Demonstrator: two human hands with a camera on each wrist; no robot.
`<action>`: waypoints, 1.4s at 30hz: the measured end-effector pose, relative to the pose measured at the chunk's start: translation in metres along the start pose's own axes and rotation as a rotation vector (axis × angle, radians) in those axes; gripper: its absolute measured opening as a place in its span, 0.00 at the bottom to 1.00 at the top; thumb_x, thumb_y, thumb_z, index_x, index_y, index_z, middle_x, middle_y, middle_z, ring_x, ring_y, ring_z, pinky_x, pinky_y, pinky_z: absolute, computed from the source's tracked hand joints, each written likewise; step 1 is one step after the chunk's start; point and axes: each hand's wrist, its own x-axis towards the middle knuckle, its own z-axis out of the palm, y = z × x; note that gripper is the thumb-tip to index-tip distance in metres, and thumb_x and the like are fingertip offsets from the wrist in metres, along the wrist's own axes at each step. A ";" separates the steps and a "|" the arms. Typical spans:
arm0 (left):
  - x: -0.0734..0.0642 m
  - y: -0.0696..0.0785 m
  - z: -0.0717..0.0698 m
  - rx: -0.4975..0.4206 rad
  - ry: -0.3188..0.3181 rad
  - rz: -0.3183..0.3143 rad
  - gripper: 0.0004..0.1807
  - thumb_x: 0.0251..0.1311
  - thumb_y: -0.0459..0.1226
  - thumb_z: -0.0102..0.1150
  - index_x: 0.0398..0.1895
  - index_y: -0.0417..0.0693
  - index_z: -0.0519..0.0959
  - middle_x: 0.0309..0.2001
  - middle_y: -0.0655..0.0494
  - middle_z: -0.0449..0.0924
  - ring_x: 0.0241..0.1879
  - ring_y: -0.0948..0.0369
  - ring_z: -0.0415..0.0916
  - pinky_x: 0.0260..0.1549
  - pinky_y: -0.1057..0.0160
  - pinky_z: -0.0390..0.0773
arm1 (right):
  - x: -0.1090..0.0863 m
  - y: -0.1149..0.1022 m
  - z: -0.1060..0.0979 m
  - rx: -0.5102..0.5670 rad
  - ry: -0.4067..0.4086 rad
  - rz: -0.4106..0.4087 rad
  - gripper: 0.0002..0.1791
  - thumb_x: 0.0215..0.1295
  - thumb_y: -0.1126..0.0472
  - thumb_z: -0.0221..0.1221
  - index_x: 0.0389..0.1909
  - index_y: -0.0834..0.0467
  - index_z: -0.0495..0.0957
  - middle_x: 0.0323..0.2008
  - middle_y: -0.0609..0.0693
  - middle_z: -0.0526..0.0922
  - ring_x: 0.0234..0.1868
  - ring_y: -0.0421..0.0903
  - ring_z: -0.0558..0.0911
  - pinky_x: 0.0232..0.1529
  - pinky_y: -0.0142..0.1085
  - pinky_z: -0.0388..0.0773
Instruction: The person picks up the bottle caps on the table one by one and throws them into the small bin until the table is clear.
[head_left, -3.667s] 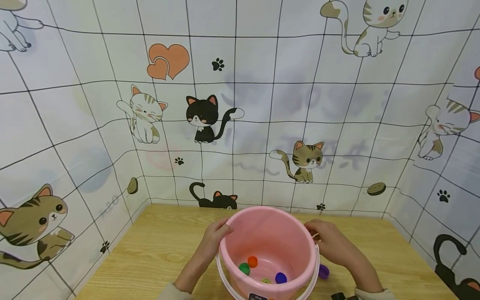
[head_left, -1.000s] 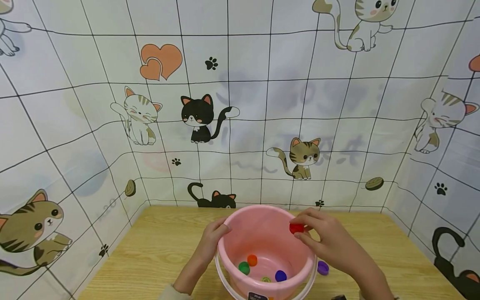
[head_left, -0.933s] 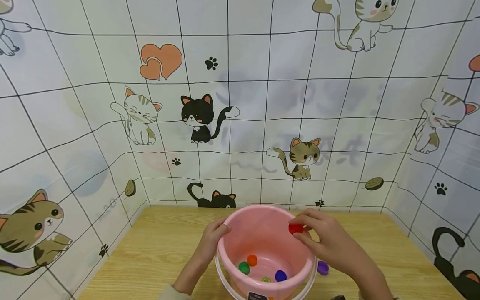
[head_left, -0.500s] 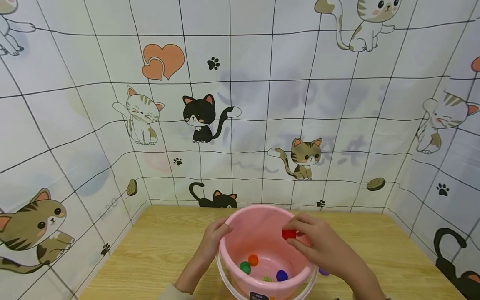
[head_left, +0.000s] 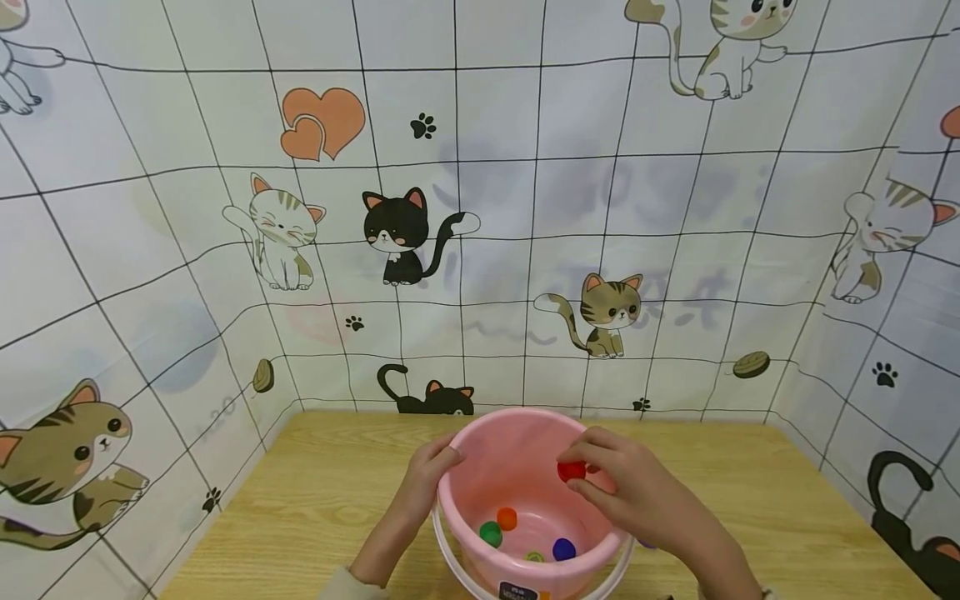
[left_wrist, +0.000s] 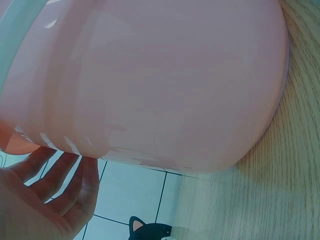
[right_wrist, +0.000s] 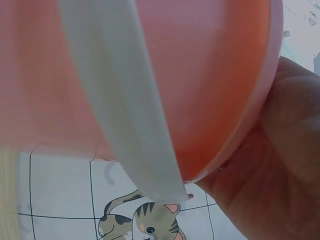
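Note:
A pink bucket [head_left: 517, 462] stands on the wooden table, its white handle [head_left: 447, 554] hanging down at the front. My left hand [head_left: 420, 492] holds the rim at the left, thumb over the edge; in the left wrist view the hand's fingers [left_wrist: 89, 182] lie against the outer wall. My right hand [head_left: 637, 487] pinches a small round red plastic piece [head_left: 570, 472] above the bucket's opening. On the bucket's floor lie similar orange [head_left: 507, 518], green [head_left: 491, 534], blue [head_left: 564, 549] and yellow-green pieces [head_left: 534, 557]. In the right wrist view the rim hides the red piece.
A wooden table [head_left: 300, 500] extends around the bucket. A sliver of a purple piece [head_left: 647, 544] shows beside the bucket, mostly behind my right forearm. Cloth printed with cats and a grid [head_left: 495, 275] hangs behind and on both sides.
My right hand was low at the bucket's right side, then came up over the rim with the red piece and has moved left and slightly down. The left hand keeps its place.

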 end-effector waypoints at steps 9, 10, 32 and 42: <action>-0.001 0.001 0.000 0.006 0.001 0.003 0.21 0.69 0.41 0.51 0.59 0.41 0.82 0.40 0.32 0.86 0.33 0.50 0.87 0.37 0.58 0.87 | 0.000 -0.001 0.001 -0.006 -0.029 0.021 0.15 0.61 0.64 0.72 0.44 0.43 0.84 0.44 0.35 0.83 0.41 0.33 0.81 0.42 0.29 0.85; -0.001 0.001 0.000 0.007 0.002 0.003 0.21 0.69 0.41 0.51 0.59 0.41 0.82 0.40 0.32 0.87 0.34 0.50 0.87 0.37 0.58 0.87 | 0.000 -0.002 0.001 -0.005 -0.030 0.016 0.14 0.61 0.64 0.72 0.44 0.43 0.84 0.44 0.35 0.83 0.41 0.33 0.81 0.42 0.29 0.85; 0.000 -0.001 0.000 0.006 -0.007 0.000 0.22 0.70 0.43 0.51 0.60 0.41 0.81 0.40 0.32 0.87 0.34 0.49 0.88 0.38 0.59 0.88 | 0.003 -0.005 0.006 0.016 -0.014 0.012 0.17 0.60 0.64 0.72 0.45 0.41 0.83 0.44 0.35 0.83 0.40 0.36 0.80 0.41 0.28 0.85; 0.000 -0.002 0.000 0.014 0.006 -0.001 0.21 0.69 0.43 0.51 0.59 0.42 0.82 0.40 0.34 0.87 0.33 0.50 0.88 0.37 0.60 0.87 | 0.004 0.000 0.007 0.114 0.013 -0.064 0.19 0.61 0.68 0.71 0.47 0.43 0.83 0.44 0.38 0.85 0.41 0.36 0.82 0.40 0.31 0.86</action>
